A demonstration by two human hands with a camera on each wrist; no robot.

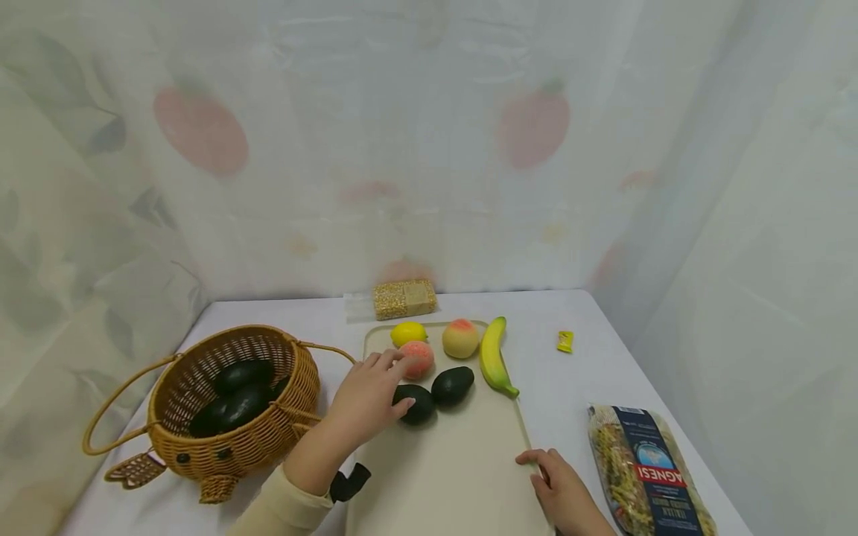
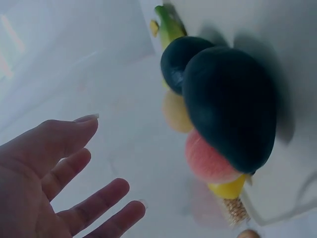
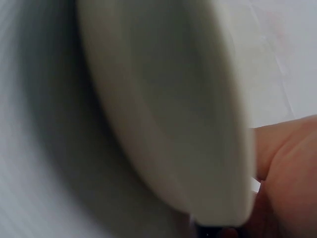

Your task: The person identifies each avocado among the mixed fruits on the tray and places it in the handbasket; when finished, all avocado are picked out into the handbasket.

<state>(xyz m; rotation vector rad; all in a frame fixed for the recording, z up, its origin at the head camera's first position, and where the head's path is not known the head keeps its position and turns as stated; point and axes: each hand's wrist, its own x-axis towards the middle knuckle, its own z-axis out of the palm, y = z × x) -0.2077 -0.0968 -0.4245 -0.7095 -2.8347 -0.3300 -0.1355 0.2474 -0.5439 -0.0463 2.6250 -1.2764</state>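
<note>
My left hand (image 1: 372,391) hovers over the left side of the beige tray (image 1: 449,484), its fingers loosely spread. Just by its thumb is a dark green avocado (image 1: 417,404), and a second avocado (image 1: 453,386) lies to the right. The left wrist view shows a gap between the left hand (image 2: 64,183) and the nearer avocado (image 2: 233,109). A pink peach (image 1: 417,359) sits beyond the fingertips. At the tray's right edge, my right hand (image 1: 563,491) grips the rim (image 3: 237,124) with bent fingers; some fingertips are hidden.
On the tray's far part are a lemon (image 1: 407,333), a yellow peach (image 1: 460,339) and a banana (image 1: 494,357). A wicker basket (image 1: 268,439) holding several avocados stands left. Corn kernels (image 1: 404,299) lie behind, a yellow packet (image 1: 565,342) and a pasta bag (image 1: 646,469) right.
</note>
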